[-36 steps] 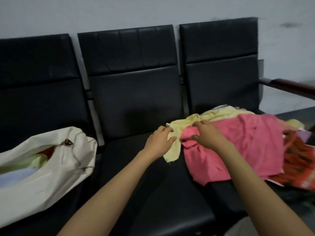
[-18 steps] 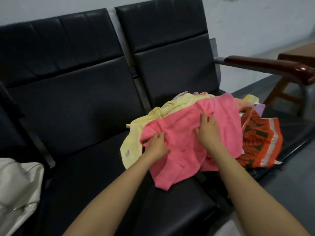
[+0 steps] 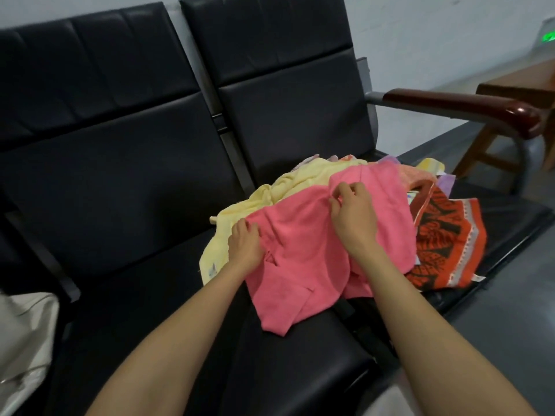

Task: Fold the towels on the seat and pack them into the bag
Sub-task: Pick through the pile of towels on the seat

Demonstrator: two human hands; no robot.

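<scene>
A crumpled pink towel point(image 3: 303, 259) lies on top of a heap of towels on the right black seat point(image 3: 510, 223). My left hand point(image 3: 244, 243) grips its left edge. My right hand point(image 3: 353, 214) pinches a fold near its top. Under it lie a pale yellow towel point(image 3: 240, 211) to the left and an orange patterned towel point(image 3: 444, 241) to the right. More cloths in purple and yellow peek out behind. A corner of the white bag point(image 3: 24, 340) shows at the far left edge.
The middle seat point(image 3: 135, 295) between bag and heap is bare black cushion. A dark red armrest point(image 3: 462, 106) juts over the right seat's far side. A wooden stool point(image 3: 516, 94) stands beyond it by the grey wall.
The view has swung right, so the bag slid almost out of frame. My right hand moved up along the pink towel to pinch a fold; my left hand stays on its left edge.
</scene>
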